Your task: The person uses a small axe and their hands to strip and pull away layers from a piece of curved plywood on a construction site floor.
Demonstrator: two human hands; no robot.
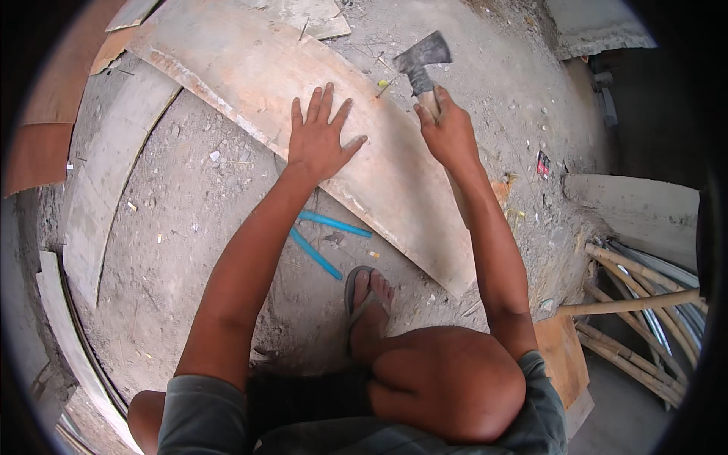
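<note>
The left hand (322,142) lies flat on the wooden board (379,178), splayed and gripping nothing; the right hand (450,135) is wrapped around the hatchet (419,78) by its handle, the head past the board's right edge; tilted nails (386,87) stick up from the board; blue tubes (335,223) lie just beside its near edge.

Soft light; faint shadow on board (379,171); dark, warped edges

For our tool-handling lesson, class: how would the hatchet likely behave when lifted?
The hatchet probably feels top-heavy, its broad dark head topping a slim handle. It seems stiff, projecting past the right hand without visible sag.
</note>
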